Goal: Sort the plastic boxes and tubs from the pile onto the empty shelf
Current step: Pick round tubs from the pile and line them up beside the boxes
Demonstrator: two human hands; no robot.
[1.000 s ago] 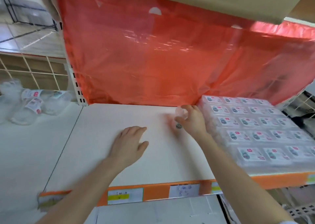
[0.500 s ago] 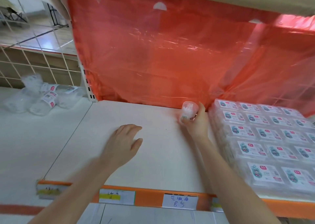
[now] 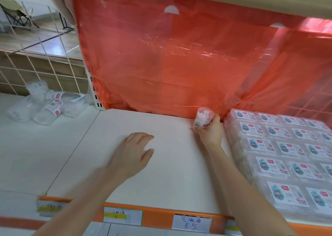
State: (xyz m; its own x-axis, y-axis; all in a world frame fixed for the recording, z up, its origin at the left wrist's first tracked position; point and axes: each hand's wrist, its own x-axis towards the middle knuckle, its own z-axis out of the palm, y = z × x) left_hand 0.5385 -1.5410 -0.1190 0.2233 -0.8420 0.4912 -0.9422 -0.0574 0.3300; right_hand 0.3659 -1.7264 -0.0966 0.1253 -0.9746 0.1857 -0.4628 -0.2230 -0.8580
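Gripping our clear tub [image 3: 203, 118] in right hand [image 3: 209, 132], stacked boxes [image 3: 280, 146] just right of it, left hand [image 3: 133, 153] spread flat on shelf [image 3: 172, 172].

On the shelf [image 3: 170, 172], boxes [image 3: 287, 154] fill the right side; a tub [image 3: 203, 119] (in the right hand [image 3: 209, 134]) is just left of them, at the back; a pile of tubs [image 3: 46, 108] lies far left.

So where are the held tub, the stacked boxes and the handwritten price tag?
small clear tub [image 3: 203, 117], head view, its labelled side.
stacked clear boxes [image 3: 287, 147], head view, a lid's label.
handwritten price tag [image 3: 191, 223], head view, paper's middle.
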